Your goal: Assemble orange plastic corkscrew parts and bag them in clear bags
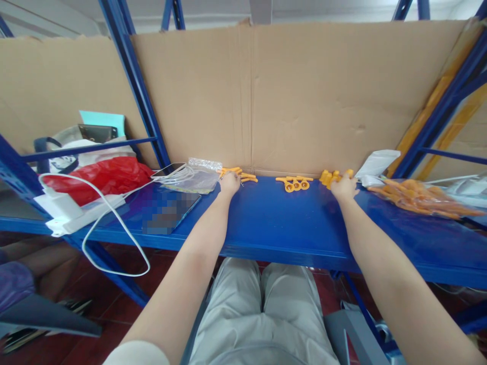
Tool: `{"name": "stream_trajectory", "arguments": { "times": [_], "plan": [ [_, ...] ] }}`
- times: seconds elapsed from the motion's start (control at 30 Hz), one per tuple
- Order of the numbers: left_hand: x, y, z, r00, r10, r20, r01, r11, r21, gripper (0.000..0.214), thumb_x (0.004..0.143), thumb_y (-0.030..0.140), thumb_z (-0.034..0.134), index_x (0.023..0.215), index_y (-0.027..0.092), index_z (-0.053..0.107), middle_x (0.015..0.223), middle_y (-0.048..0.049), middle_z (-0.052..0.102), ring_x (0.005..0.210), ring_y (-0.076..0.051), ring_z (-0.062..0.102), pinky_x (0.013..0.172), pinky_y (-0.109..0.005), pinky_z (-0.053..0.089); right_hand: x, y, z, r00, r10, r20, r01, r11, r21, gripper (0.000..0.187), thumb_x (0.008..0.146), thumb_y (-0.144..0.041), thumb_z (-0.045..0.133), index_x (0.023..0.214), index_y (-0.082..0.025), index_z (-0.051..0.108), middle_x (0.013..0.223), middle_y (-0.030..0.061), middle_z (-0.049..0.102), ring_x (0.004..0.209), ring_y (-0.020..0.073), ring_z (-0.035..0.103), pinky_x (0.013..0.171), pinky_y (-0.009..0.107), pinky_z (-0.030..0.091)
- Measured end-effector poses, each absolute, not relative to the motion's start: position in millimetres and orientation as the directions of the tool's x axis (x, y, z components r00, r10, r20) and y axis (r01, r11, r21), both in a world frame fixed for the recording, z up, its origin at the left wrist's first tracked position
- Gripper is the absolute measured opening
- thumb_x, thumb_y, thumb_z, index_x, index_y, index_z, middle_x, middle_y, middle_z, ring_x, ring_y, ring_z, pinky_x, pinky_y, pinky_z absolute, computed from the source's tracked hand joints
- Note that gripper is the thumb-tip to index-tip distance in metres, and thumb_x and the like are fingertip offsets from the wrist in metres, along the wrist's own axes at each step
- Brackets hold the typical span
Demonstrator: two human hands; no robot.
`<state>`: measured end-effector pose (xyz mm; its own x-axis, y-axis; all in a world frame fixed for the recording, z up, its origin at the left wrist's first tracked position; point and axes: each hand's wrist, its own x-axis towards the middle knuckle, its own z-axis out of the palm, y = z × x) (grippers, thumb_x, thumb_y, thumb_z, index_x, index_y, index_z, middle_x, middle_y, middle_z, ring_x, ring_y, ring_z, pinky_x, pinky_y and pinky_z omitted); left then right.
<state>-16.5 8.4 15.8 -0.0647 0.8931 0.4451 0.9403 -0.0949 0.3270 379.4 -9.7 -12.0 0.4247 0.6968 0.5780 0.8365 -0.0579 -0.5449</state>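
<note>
At the back of the blue shelf (pixel 274 223), my left hand (pixel 230 183) curls over a group of long yellow plastic pieces (pixel 249 177). Its fingers appear closed on one of them, though the fingertips are partly hidden. My right hand (pixel 344 187) is at a cluster of short yellow plastic parts (pixel 327 178), fingers bent around one; a bit of yellow shows past the fingers. Between the hands, several yellow pieces with round ring ends (pixel 297 183) lie side by side, touched by neither hand.
A cardboard sheet (pixel 304 96) stands behind the shelf. Leftward are a phone (pixel 171 213), clear plastic bags (pixel 198 177), a white power strip (pixel 83 215) with a hanging cable, and a red bag (pixel 110 177). To the right lies a clear bag of orange pieces (pixel 422 197).
</note>
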Motion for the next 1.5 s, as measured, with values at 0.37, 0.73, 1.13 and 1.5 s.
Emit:
{"name": "stream_trajectory", "arguments": {
  "times": [0.37,0.73,1.13,1.5],
  "plan": [
    [23.3,-5.4,30.5,0.211,0.823,0.527,0.895,-0.379,0.234,0.026,0.095,0.029,0.05,0.106,0.019,0.072,0.11,-0.0079,0.073,0.103,-0.02,0.067,0.092,-0.028,0.05,325.8,-13.5,14.1,0.382,0.617,0.688,0.838,0.083,-0.539,0.03,0.088,-0.028,0.04,0.116,-0.019,0.049,0.115,0.0173,0.05,0.109,0.0306,0.052,0.094,0.048,0.042],
    [49.1,-11.8,14.2,0.582,0.771,0.258,0.784,-0.616,0.076,0.044,0.086,0.014,0.053,0.129,0.019,0.061,0.129,-0.0063,0.065,0.117,-0.018,0.061,0.103,-0.028,0.045,297.9,-15.5,11.7,0.147,0.757,0.637,0.885,0.187,-0.426,0.028,0.085,-0.025,0.05,0.113,-0.021,0.047,0.112,0.0145,0.059,0.103,0.0295,0.06,0.087,0.04,0.048],
    [28.9,-13.0,22.5,0.342,0.934,0.101,0.939,-0.343,-0.011,0.051,0.086,0.007,0.046,0.134,0.02,0.056,0.141,-0.0121,0.055,0.132,-0.025,0.05,0.11,-0.036,0.038,289.9,-13.7,6.8,0.022,0.748,0.664,0.839,0.348,-0.419,0.041,0.077,-0.018,0.056,0.117,-0.018,0.049,0.12,0.0151,0.063,0.111,0.0278,0.061,0.096,0.043,0.049],
    [41.3,-18.8,31.6,0.276,0.961,0.009,0.94,-0.272,0.207,0.033,0.077,0.011,0.06,0.111,0.014,0.062,0.093,-0.0129,0.074,0.077,-0.022,0.072,0.069,-0.028,0.057,294.7,2.8,-5.4,-0.104,0.67,0.735,0.808,0.488,-0.33,0.037,0.074,-0.021,0.058,0.111,-0.017,0.054,0.113,0.0162,0.065,0.107,0.0315,0.063,0.094,0.051,0.049]
  ]
}}
